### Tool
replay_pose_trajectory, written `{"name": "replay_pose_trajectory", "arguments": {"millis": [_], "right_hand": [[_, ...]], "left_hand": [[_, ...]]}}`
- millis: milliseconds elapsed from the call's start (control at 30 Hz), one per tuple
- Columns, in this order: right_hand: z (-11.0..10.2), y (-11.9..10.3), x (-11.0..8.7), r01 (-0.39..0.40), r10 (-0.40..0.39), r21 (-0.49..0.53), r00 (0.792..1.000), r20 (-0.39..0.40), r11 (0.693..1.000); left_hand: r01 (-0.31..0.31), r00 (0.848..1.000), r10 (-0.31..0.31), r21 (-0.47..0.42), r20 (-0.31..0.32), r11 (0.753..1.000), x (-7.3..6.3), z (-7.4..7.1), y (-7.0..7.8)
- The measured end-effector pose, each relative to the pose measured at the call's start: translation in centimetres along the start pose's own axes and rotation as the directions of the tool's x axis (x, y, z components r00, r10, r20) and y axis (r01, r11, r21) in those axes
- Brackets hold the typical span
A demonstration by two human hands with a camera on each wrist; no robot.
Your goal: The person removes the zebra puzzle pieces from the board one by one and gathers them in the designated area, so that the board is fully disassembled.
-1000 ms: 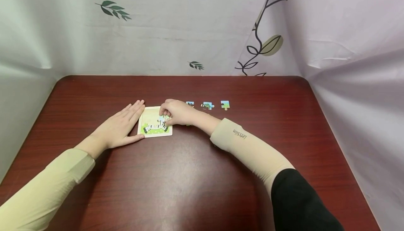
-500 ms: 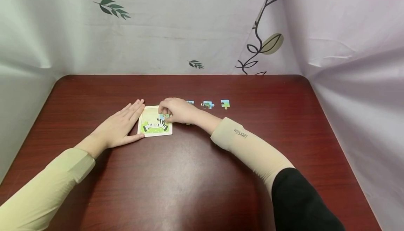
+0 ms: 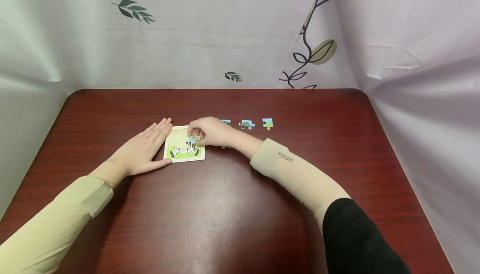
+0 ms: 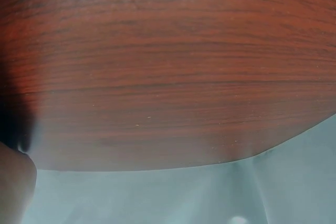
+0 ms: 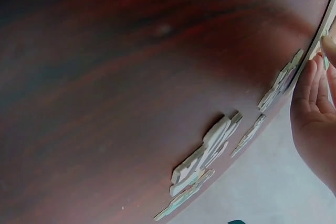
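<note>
Very little has changed in the last 1 second: the right hand [image 3: 213,131] has stayed over the right half of the puzzle tray [image 3: 178,135], its curled fingers pinching a piece [image 3: 191,140] there — so the fitting seems unfinished. The left hand [image 3: 144,151], fingers straight and gripping nothing, rests against the tray's left edge. To the tray's right, at least 3 loose pieces [image 3: 246,124] lie unmoved.

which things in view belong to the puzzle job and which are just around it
Part of the job:
zebra puzzle tray
pinched puzzle piece
loose puzzle pieces
right hand, pinching
left hand, at the tray's edge

Just around:
table
leaf-printed curtain
pale sleeves
</note>
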State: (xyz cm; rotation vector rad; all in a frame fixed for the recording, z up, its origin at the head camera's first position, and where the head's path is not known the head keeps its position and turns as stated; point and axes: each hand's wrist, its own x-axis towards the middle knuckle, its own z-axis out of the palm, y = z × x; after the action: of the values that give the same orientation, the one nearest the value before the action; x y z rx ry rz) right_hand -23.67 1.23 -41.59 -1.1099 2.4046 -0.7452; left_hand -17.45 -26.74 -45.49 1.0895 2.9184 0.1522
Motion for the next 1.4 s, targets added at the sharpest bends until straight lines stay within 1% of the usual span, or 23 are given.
{"name": "replay_pose_trajectory", "arguments": {"millis": [167, 433, 633, 800, 900, 1033, 1167, 1267, 1400], "right_hand": [[0.02, 0.0, -0.01, 0.0, 0.0, -0.011, 1.0, -0.007, 1.0], [0.33, 0.03, 0.03, -0.008, 0.008, -0.023, 1.0, -0.011, 1.0], [0.37, -0.09, -0.15, -0.002, 0.002, -0.037, 1.0, -0.016, 0.999], [0.33, -0.13, -0.35, -0.012, 0.012, -0.003, 1.0, -0.013, 1.0], [0.38, -0.11, -0.34, -0.004, 0.004, 0.004, 1.0, -0.003, 1.0], [0.38, -0.05, -0.22, 0.015, -0.015, 0.006, 1.0, 0.004, 1.0], [0.28, 0.08, -0.08, 0.015, -0.015, 0.023, 1.0, 0.001, 1.0], [0.17, 0.19, -0.04, 0.007, -0.007, 0.048, 1.0, 0.0, 0.999], [0.06, 0.38, -0.04, 0.005, -0.005, 0.078, 1.0, 0.002, 0.997]], "left_hand": [[0.0, 1.0, -0.001, -0.008, -0.004, 1.0, 0.05, 0.01, -0.05], [0.017, 1.0, -0.017, -0.061, 0.003, 0.998, 0.02, 0.02, 0.08], [0.014, 1.0, -0.014, -0.052, -0.004, 0.999, 0.07, 0.03, 0.26], [0.027, 1.0, -0.027, -0.046, 0.013, 0.999, 0.13, 0.03, 0.36], [0.033, 0.999, -0.032, -0.044, 0.021, 0.998, 0.1, -0.02, 0.38], [0.024, 1.0, -0.023, -0.039, 0.014, 0.999, 0.02, -0.23, 0.47], [0.02, 1.0, -0.02, -0.035, 0.009, 0.999, -0.04, -0.31, 0.46], [0.035, 0.999, -0.034, -0.038, 0.016, 0.999, 0.0, -0.23, 0.41], [0.035, 0.999, -0.034, -0.041, 0.011, 0.999, 0.01, -0.18, 0.36]]}}
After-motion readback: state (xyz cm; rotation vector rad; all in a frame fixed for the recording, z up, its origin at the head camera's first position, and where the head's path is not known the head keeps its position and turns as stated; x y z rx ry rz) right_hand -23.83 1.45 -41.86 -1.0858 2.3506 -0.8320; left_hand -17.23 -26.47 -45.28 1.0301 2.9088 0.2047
